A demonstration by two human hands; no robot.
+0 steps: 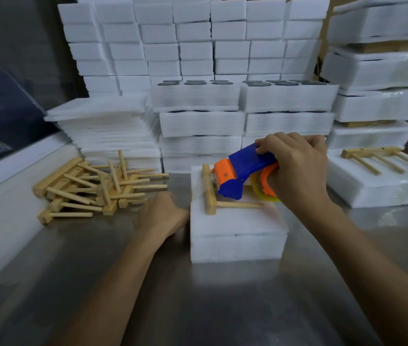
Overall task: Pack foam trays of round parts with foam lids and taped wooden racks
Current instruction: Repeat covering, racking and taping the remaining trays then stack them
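Note:
A white foam tray with its foam lid (238, 228) stands on the steel table in front of me. A wooden rack (210, 193) lies on top of the lid, its pegs pointing right. My right hand (297, 168) grips a blue and orange tape dispenser (240, 173), whose front end sits over the rack's bar. My left hand (165, 213) rests against the left side of the foam tray, fingers curled at its edge.
A loose pile of wooden racks (93, 188) lies at the left. Stacks of foam lids (108, 126) and foam trays with dark round parts (198, 96) rise behind. A packed tray with a rack on top (382, 176) sits at the right.

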